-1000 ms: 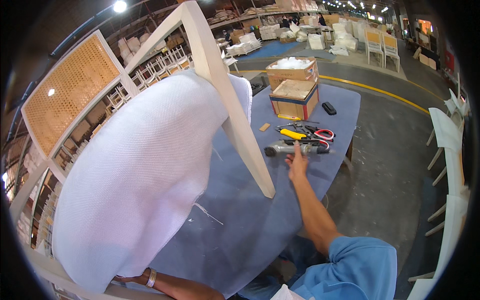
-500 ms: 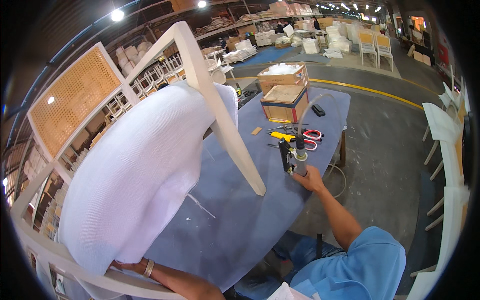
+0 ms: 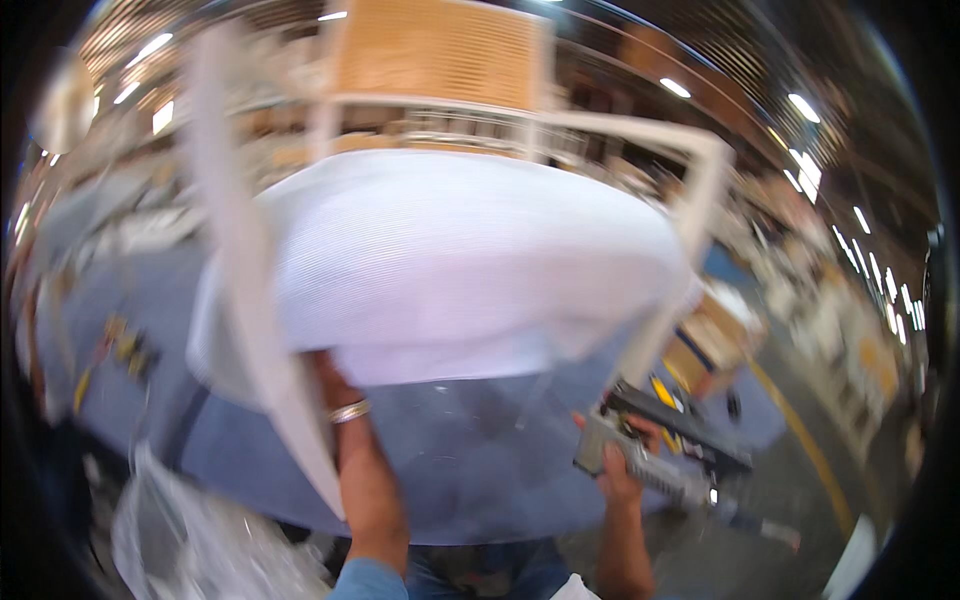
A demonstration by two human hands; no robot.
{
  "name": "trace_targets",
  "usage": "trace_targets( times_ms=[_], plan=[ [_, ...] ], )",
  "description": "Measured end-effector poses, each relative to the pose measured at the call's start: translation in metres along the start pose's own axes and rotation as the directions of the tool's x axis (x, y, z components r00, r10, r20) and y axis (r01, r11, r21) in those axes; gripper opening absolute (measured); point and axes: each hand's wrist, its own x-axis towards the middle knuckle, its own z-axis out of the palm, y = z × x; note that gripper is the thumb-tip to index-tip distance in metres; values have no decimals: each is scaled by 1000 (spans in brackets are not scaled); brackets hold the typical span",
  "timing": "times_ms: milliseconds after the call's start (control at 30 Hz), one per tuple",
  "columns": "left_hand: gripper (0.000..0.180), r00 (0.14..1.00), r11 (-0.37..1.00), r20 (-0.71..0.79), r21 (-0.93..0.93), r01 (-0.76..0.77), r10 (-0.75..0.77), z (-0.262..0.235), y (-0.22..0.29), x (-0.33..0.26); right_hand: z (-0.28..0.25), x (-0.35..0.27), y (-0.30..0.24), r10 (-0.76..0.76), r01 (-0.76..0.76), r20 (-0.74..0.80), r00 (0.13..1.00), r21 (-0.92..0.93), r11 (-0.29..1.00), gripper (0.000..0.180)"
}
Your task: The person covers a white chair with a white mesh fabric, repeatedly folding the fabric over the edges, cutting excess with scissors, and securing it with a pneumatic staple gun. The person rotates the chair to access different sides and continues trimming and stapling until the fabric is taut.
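A pale wooden chair frame [image 3: 665, 320] with a woven cane back [image 3: 435, 55] stands on its side of the table facing me. White ribbed fabric [image 3: 460, 260] is draped over its seat and hangs down in front. My left hand [image 3: 330, 382] reaches under the fabric's lower edge beside a chair leg; its fingers are hidden. In my right hand [image 3: 620, 472] is a grey and black staple gun [image 3: 655, 468], fingers wrapped round its body, held apart from the fabric near the right chair leg. Motion blurs much of the picture.
The chair rests on a blue-covered table [image 3: 480, 455]. Cardboard boxes [image 3: 708, 345] and a yellow-handled tool [image 3: 664, 392] lie beyond the right leg. Small blurred tools [image 3: 120, 350] lie at the far left. Clear plastic wrap [image 3: 200, 530] bulges at the lower left.
My view has swung left, so the chair now faces me. My right hand has brought the staple gun from beside the scissors towards the chair front. My left hand stays at the fabric's edge.
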Motion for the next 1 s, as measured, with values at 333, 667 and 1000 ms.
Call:
trace_targets(
  times_ms=[333,667,1000],
  plan=[
    [25,997,994,-32,-83,-74,71,14,24,4,216,38,-15,-168,157,422,891,62,986,32],
    [25,998,994,-45,-98,-54,50,10,27,-16,275,29,19,-286,276,202,937,79,958,29],
    [25,999,996,-34,-87,-36,33,14,34,-43,276,48,29,-480,489,219,849,17,872,29]
  ],
)
